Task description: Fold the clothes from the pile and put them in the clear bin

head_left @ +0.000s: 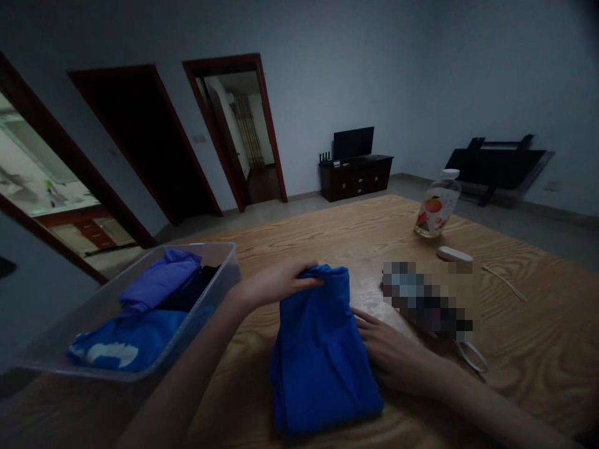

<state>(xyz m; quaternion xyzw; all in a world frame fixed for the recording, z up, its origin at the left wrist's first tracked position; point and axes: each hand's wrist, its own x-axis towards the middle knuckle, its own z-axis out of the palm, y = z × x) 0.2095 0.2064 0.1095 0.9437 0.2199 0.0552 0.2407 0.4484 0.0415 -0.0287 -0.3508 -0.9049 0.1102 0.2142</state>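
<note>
A blue folded garment (325, 362) lies on the wooden table in front of me, its far end lifted a little. My left hand (281, 280) pinches that far edge between thumb and fingers. Along the garment's right side rests my right hand (390, 349), fingers stretched out and touching its edge; some fingertips are hidden by the cloth. To the left stands a clear plastic bin (234, 259) holding a purple folded cloth (161, 280), a dark cloth (196, 290) and a blue cloth with a white print (126, 343).
On the table's right side are a plastic bottle (437, 206) with a fruit label, a small white case (455, 254), a pale cord (505, 282) and a pixelated item (425, 299). Beyond the table (327, 224) stand a TV cabinet (355, 178) and a folded black table (496, 167).
</note>
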